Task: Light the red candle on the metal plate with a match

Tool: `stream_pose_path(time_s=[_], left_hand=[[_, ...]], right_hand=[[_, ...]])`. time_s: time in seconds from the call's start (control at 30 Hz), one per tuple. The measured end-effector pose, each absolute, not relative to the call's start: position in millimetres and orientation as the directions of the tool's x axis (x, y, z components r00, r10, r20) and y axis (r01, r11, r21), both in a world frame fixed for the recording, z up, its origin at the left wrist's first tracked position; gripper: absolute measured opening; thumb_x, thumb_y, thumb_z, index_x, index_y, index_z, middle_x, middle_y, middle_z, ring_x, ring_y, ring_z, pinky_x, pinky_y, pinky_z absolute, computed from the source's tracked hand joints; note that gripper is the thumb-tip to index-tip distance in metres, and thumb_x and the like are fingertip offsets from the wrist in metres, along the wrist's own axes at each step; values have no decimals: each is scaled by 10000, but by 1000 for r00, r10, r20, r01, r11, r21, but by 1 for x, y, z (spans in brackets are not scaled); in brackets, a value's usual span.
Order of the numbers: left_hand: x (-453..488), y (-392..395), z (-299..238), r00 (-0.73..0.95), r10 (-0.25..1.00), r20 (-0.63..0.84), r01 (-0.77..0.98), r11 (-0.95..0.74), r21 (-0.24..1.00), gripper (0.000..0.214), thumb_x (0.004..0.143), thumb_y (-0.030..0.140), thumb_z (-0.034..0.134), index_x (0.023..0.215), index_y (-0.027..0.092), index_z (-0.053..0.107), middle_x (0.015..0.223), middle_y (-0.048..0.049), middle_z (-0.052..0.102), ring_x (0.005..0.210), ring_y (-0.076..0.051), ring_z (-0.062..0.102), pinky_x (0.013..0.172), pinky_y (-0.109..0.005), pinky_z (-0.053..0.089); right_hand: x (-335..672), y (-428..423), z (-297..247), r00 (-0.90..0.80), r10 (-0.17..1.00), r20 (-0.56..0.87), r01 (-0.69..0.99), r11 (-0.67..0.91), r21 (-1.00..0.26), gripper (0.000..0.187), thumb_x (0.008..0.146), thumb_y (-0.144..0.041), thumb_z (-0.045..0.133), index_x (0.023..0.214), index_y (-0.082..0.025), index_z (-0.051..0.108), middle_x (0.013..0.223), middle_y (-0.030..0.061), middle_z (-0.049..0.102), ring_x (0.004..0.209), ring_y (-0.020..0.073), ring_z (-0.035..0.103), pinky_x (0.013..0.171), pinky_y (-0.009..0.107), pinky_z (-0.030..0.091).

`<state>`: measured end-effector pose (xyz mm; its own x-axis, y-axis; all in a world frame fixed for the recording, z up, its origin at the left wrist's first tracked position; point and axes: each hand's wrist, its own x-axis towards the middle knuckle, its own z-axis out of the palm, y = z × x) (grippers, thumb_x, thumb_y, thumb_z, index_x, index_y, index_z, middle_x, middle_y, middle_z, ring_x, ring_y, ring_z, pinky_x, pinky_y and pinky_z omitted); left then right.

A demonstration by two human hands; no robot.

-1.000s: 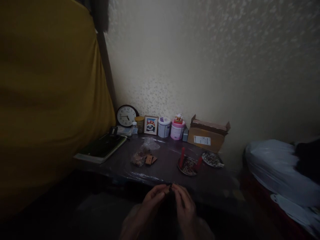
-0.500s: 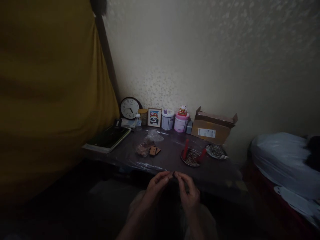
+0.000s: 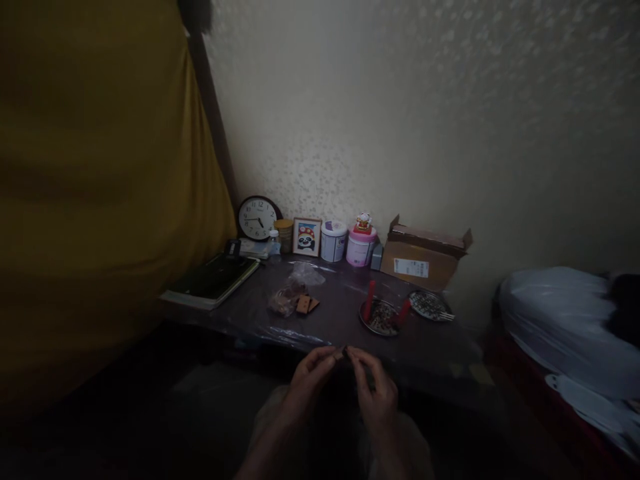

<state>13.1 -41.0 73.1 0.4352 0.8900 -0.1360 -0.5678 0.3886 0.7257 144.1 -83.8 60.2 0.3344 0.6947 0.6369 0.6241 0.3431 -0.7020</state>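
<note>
My left hand (image 3: pixel 310 380) pinches a small brown flat piece (image 3: pixel 339 354) between thumb and fingertips, just off the table's front edge. From the other side, the fingers of my right hand (image 3: pixel 375 390) close at the piece's dark end; what exactly they grip is too small and dim to make out. On the table beyond lie brown flat pieces with small holes (image 3: pixel 303 305), beside a clear plastic bag (image 3: pixel 284 300) with pinkish-brown contents.
Right of the bag, a round dish (image 3: pixel 381 316) holds red sticks and small bits, near a second plate (image 3: pixel 430 305). Behind stand a clock (image 3: pixel 259 219), a framed panda picture (image 3: pixel 307 237), two tubs (image 3: pixel 333 241) and a cardboard box (image 3: pixel 423 257). A yellow curtain (image 3: pixel 115 200) hangs left.
The view has shifted slightly. Both hands stay together at the small piece, with only a slight change in the fingers.
</note>
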Motion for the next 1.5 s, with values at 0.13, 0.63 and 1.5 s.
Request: stream_pose_path(time_s=[0.13,0.63,1.5], left_hand=[[13,-42,75,431,890,-148,-568,395,721,266,676,231,697,921,139,648,961,-100,719,969,-238,628,978,-391,371],[17,-36,73,429,895,-118,-612,384,692,256,673,237,707,899,140,638,897,-84,737,896,-214,658,952,-386,398],[-4,-16,29,436,875,-210,-555,445,703,178,733,250,656,898,183,656,985,-54,714,899,-174,641,851,-316,456]], right_hand=[[144,-83,65,310,661,683,655,373,-658,135,872,-235,507,933,-270,622,917,12,701,872,161,657,792,280,521],[152,-79,76,294,573,765,733,379,-565,149,880,-160,480,949,-212,601,915,47,672,873,153,630,789,302,506],[203,-34,48,625,551,553,522,232,-821,205,839,-368,526,835,-191,629,880,45,624,863,193,571,832,391,443]])
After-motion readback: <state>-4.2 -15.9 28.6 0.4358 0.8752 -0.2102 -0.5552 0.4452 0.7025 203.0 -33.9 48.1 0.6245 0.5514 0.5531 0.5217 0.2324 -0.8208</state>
